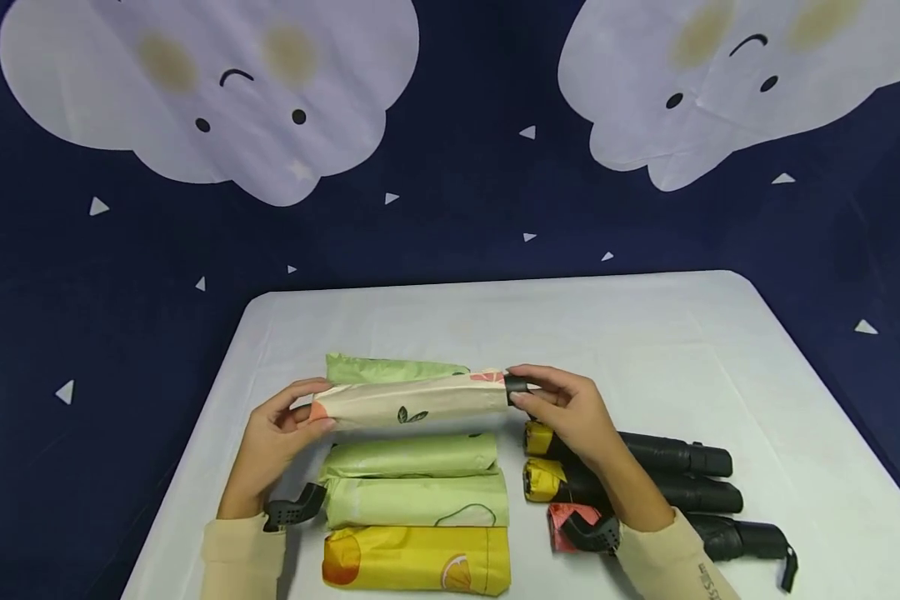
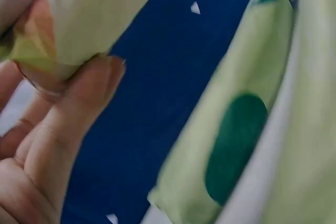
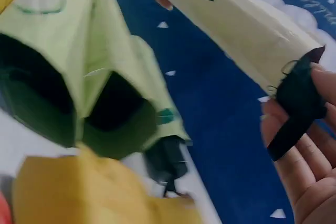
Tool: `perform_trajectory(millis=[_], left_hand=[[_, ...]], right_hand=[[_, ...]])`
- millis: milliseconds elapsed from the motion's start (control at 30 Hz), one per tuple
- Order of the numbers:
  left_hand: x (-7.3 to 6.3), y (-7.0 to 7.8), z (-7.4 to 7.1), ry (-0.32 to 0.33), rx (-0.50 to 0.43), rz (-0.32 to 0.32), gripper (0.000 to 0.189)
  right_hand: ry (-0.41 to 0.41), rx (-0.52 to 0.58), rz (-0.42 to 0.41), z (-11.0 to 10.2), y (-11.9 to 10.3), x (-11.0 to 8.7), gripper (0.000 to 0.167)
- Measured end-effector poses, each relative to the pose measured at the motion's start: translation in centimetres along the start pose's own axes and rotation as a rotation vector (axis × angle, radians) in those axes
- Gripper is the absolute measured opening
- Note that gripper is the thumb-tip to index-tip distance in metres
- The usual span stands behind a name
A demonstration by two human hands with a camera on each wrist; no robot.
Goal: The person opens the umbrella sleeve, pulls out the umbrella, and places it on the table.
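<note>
A slim folding umbrella in a cream sleeve [image 1: 420, 406] with leaf and fruit prints is held up level in both hands. My left hand [image 1: 264, 450] pinches its closed left end between thumb and fingers. At the other end, my right hand [image 1: 581, 417] grips the black handle [image 3: 299, 93] that sticks out of the sleeve, a short strap hanging from it. Partly hidden behind the cream umbrella, a green-sleeved umbrella [image 1: 390, 368] lies on the table; its black end shows in the right wrist view.
Nearer me lie two green sleeves [image 1: 416, 501] with dark open mouths and a yellow sleeve [image 1: 416, 558] with orange prints. Beneath my right forearm are black umbrellas [image 1: 675, 454], two with yellow ends and one with a red end [image 1: 562, 525]. All rest on a white table [image 1: 645, 333].
</note>
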State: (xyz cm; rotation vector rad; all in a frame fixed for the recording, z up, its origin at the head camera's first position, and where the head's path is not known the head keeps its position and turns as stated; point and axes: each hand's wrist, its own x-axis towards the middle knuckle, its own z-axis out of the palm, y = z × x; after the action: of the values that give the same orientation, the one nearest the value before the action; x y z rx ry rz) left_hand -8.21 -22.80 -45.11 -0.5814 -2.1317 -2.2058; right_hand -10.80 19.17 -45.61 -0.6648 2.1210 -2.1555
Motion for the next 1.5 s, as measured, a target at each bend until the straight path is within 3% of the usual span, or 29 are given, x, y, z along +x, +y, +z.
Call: perform_trajectory(millis=[167,300,600,767,1067,1333,1500], left_hand=[[1.4,1.8,2.6,-0.041,0.131,0.005,0.043],[2.5,1.9,5.0,-0.084,0.248,0.043,0.041],[3.2,0.0,8.0,-0.192,0.122,0.054,0.064],[3.4,-0.1,8.5,-0.183,0.139,0.083,0.064],[3.4,0.4,8.5,-0.164,0.191,0.105,0.06],[3.2,0.7,8.0,-0.146,0.183,0.169,0.061],[3.0,1.1,7.6,-0.134,0.215,0.165,0.06]], right_hand=[[0.022,-0.011,-0.019,-2.3,-1.5,-1.6,0.036],[0.066,-0.017,-0.011,-3.8,-1.3,-3.0,0.036],[0.202,0.051,-0.047,-5.5,-1.1,-5.3,0.032],[0.209,0.037,-0.034,-5.7,-1.6,-5.8,0.03],[0.132,-0.121,-0.052,-6.4,-2.3,-5.9,0.03],[0.117,-0.012,-0.088,-6.2,-2.2,-5.7,0.031],[0.138,0.006,-0.108,-6.0,-2.5,-5.4,0.029]])
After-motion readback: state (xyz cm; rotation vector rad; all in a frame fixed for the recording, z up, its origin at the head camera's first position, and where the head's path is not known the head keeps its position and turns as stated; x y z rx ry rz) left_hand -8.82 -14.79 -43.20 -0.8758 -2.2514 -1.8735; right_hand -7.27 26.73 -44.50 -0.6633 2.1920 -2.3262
